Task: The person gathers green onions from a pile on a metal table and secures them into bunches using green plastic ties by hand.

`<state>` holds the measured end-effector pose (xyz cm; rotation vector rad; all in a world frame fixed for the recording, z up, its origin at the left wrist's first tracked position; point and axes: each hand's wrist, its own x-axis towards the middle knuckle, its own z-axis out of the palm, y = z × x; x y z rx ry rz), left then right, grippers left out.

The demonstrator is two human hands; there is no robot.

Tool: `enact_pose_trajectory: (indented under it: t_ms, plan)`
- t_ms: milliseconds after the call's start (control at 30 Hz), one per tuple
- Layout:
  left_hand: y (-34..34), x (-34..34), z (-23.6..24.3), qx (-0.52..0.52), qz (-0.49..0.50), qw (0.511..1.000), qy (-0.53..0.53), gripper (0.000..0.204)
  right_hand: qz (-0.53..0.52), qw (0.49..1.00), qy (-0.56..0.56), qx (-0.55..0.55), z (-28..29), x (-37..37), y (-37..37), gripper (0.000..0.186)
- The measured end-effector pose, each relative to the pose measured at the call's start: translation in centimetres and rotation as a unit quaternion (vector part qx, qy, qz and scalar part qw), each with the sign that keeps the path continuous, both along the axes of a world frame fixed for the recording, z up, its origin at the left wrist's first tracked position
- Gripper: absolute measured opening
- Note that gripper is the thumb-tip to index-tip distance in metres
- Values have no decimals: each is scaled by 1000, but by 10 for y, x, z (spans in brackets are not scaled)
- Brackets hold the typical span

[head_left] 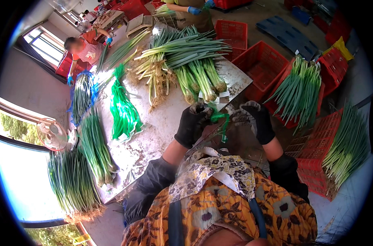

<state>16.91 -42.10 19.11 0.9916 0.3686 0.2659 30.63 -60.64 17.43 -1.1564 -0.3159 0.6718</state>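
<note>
Black gloves cover both my hands at the table's near right corner. Closed fingers of my left hand (194, 122) grip a short piece of green mesh netting (220, 119), which hangs off to the right with a loose end pointing down. Just right of the netting is my right hand (255, 119), its fingers bent but apart, with nothing visible in them. Beyond my left hand, trimmed leek bundles (200, 84) lie with their white root ends toward me. Heaped behind them are loose leeks (153, 74) with brown roots. Green mesh bags (124, 108) are piled to the left.
More green onion bundles (94, 143) line the table's left edge (129, 164), beside a fan (52, 133). Red crates (262, 67) stand at the right, some holding leeks (301, 90). A co-worker in blue gloves (193, 10) stands across the table; another person (90, 49) is at far left.
</note>
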Motion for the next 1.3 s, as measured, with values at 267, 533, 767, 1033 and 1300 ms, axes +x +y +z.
enact_pose_trajectory:
  t_ms: [267, 533, 767, 1033, 1300]
  plan:
    - [-15, 5, 3, 280, -50, 958, 34, 13, 168, 967, -182, -58, -16, 5, 16, 10]
    - [-6, 1, 10, 519, -49, 852, -38, 10, 139, 951, -242, -131, 8, -5, 9, 12]
    - [9, 5, 3, 423, -21, 905, -31, 13, -50, 836, -444, -317, -7, 16, -5, 17]
    - [26, 18, -30, 332, -28, 943, -29, 11, 24, 986, 94, 135, 16, 20, -7, 5]
    - [7, 23, -7, 408, -65, 908, -68, 13, 100, 990, -92, -42, 9, 3, 26, 11]
